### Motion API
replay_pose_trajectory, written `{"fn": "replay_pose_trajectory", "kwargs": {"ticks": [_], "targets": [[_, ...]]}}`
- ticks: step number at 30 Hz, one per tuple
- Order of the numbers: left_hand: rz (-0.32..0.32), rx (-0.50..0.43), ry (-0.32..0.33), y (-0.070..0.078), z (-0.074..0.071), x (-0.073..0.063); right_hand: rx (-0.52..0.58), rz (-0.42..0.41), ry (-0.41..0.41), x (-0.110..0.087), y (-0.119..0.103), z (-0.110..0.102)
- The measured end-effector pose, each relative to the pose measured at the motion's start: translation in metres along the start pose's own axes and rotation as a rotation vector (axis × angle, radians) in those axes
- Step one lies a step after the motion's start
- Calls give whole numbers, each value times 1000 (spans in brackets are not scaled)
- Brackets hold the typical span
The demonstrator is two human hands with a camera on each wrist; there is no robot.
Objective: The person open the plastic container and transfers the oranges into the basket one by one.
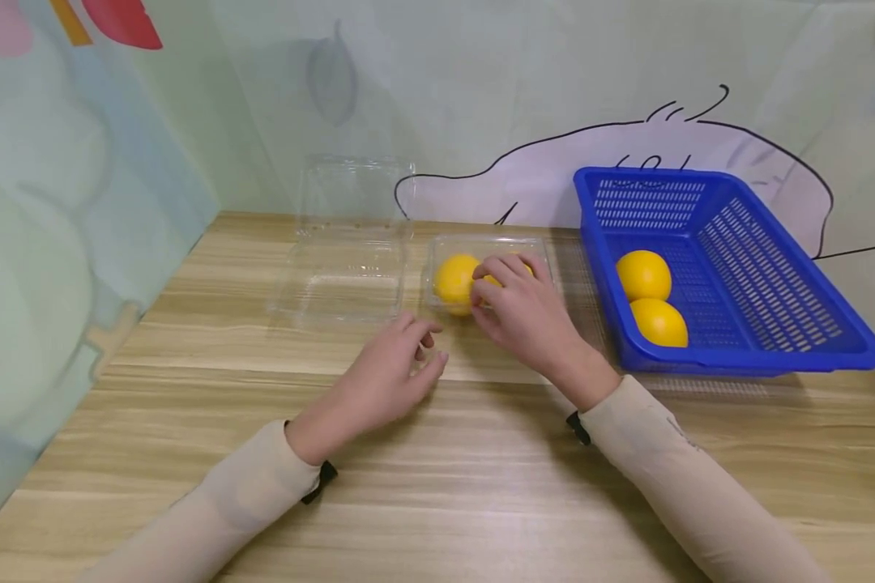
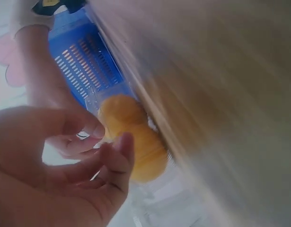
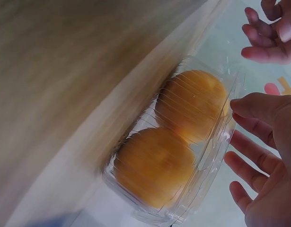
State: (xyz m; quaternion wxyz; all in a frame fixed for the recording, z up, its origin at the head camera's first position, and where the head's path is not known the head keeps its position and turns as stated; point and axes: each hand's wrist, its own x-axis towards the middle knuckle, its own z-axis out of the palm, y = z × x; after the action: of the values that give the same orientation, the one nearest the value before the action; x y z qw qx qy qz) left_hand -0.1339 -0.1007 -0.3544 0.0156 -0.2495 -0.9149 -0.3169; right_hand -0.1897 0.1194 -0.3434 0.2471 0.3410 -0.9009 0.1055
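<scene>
A clear plastic clamshell box (image 3: 216, 153) holds two oranges (image 3: 190, 105) side by side, with its lid over them. Above the lid is my right hand (image 1: 518, 304), fingers spread and slightly bent, with the thumb and fingertips right at the lid's edge in the right wrist view. My left hand (image 1: 386, 364) hovers in front of the box to its left, fingers loosely bent with nothing between them. A second clear clamshell (image 1: 350, 279) stands to the left, its lid raised against the wall and no fruit inside.
A blue plastic basket (image 1: 758, 364) stands on the right with two more oranges (image 1: 643, 275) along its left side. The wood-grain table (image 1: 437, 486) meets a printed wall (image 1: 467, 97) just behind the boxes.
</scene>
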Motion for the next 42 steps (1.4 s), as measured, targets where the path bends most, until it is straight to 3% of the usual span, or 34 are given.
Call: {"fn": "replay_pose_trajectory", "kwargs": {"ticks": [5,12,18,23,27,31,42], "targets": [[-123,-259,-76,-3,1,10,16,-4,4,2,-2,2],[-312,-543,-157,-10,4,18,38,5,-20,4,-4,1],[-481,-865,-156,-15,9,24,34,13,-34,5,-4,1],[-553,-1105,-154,-15,15,29,31,8,-34,5,-2,2],[-597,-1267,-114,-19,17,33,35,7,-38,6,-3,2],[-629,-1375,-62,-22,20,36,24,7,-49,7,-3,1],[-634,-1457,47,-22,27,38,-19,4,-46,6,-2,0]]}}
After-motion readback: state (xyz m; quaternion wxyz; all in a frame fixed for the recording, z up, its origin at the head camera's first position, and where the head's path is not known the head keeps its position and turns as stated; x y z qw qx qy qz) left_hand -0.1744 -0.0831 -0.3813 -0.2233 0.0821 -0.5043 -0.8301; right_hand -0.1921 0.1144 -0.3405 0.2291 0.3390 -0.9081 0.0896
